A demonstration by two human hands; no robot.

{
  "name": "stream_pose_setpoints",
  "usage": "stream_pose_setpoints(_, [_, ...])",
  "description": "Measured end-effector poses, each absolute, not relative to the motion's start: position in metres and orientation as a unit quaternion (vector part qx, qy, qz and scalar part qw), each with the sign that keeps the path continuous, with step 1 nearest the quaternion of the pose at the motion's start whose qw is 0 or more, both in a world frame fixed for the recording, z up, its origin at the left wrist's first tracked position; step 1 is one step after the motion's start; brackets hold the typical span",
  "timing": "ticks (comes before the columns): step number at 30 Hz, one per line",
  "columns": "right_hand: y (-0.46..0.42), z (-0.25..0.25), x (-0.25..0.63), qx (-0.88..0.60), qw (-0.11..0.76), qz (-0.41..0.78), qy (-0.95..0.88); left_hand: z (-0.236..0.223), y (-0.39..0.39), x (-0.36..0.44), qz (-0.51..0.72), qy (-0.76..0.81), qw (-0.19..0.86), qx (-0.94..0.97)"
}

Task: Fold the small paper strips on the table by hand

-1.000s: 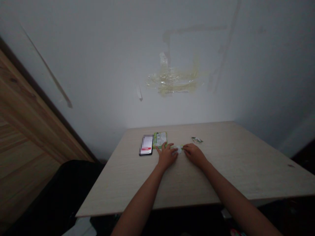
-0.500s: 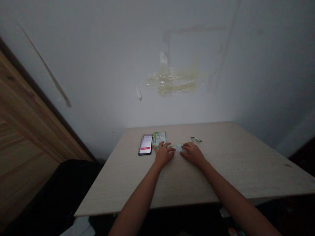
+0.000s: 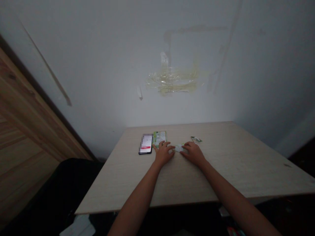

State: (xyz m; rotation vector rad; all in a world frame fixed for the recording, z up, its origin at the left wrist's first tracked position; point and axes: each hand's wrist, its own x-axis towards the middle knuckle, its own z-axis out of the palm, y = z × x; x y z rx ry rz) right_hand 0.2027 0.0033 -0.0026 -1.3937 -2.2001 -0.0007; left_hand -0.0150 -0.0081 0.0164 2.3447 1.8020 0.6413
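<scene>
A small whitish piece of paper or wrapper (image 3: pixel 178 148) with a green edge lies on the table between my hands. My left hand (image 3: pixel 163 154) has thumb and forefinger at its left edge, while its other fingers spread toward a green-and-white printed packet (image 3: pixel 159 137). My right hand (image 3: pixel 195 153) grips the right edge of the whitish piece with thumb and fingertips. Left of the packet is a phone (image 3: pixel 146 144), its lit screen partly pixelated. The packet's lower part is hidden behind my left fingers.
A small green-and-white scrap (image 3: pixel 196 139) lies beyond my right hand. The pale wooden table (image 3: pixel 236 157) meets a wall (image 3: pixel 103 65) marked with peeling tape (image 3: pixel 176 82). A wooden panel (image 3: pixel 29 108) and a dark covered shape (image 3: pixel 64 183) stand at the left.
The whitish piece and the fingers on it have shifted only slightly. The camera view has tilted a little; the phone, packet and scrap stay in place.
</scene>
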Motion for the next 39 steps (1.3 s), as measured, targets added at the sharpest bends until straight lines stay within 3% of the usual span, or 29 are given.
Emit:
stream_pose_setpoints(31, [0.0048, -0.0020, 0.2028, -0.520, 0.253, -0.004, -0.816, 0.0105, -0.0036, -0.0178, 0.243, 0.591, 0.026, 0.768])
stream_pose_setpoints(39, [0.0078, -0.0078, 0.2004, -0.486, 0.286, 0.038, -0.825, 0.0093, -0.0036, -0.0181, 0.241, 0.579, 0.005, 0.779])
